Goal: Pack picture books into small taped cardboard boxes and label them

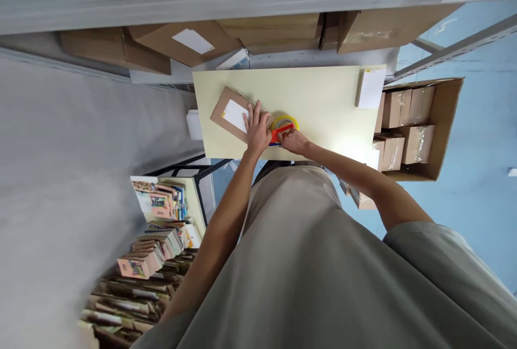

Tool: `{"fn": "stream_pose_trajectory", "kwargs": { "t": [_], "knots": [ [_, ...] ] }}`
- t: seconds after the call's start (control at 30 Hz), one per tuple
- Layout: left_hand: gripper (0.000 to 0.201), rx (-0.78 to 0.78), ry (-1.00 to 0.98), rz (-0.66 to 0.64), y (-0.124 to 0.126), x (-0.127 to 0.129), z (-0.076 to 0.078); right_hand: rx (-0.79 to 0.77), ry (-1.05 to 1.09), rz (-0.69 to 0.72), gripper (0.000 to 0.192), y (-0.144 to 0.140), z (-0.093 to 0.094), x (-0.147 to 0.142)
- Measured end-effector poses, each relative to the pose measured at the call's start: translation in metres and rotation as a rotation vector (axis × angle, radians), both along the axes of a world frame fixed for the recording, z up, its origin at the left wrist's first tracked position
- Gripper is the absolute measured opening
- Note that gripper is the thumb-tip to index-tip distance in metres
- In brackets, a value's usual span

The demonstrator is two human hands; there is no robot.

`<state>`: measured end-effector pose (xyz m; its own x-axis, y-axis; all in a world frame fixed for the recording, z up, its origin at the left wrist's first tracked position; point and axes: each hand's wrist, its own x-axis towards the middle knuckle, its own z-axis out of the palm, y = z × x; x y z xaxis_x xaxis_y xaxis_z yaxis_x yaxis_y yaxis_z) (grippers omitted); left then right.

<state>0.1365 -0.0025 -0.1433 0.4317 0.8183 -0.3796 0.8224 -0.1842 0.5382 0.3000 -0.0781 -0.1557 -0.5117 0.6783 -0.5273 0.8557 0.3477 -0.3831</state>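
Note:
A flat brown cardboard parcel (221,113) with a white label (235,116) lies at an angle on the left part of the cream table (323,90). My left hand (257,128) rests on the parcel's right end with its fingers spread. Just right of it, my right hand (294,140) is closed around a red tape dispenser (276,134) that carries a yellow roll of tape (296,120). The dispenser's front meets the parcel's right end near my left thumb. Whether tape is stuck down there, I cannot tell.
A stack of white labels (371,89) lies at the table's right end. Beyond the far edge, a shelf holds cardboard boxes (278,31). To the right stands a large open carton (448,128) of smaller boxes. Books (161,203) and packed cardboard (133,300) are at lower left.

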Motion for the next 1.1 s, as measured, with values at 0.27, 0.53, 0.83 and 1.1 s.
{"fn": "stream_pose_trajectory", "kwargs": {
  "t": [0.27, 0.53, 0.83, 1.1],
  "knots": [
    [0.048, -0.07, 0.013, 0.059, -0.003, -0.003, 0.011, -0.097, -0.077, -0.095, 0.063, -0.031, -0.012, 0.091],
    [0.045, -0.078, -0.004, 0.037, -0.015, 0.013, 0.008, 0.0, -0.121, -0.267, 0.067, 0.036, -0.005, 0.129],
    [0.038, 0.016, -0.005, -0.038, -0.026, 0.013, -0.002, -0.002, -0.113, -0.398, 0.051, 0.077, 0.018, 0.056],
    [0.074, 0.105, -0.119, 0.025, -0.034, 0.023, 0.015, 0.102, -0.109, -0.698, 0.06, 0.068, 0.071, 0.068]
  ]
}}
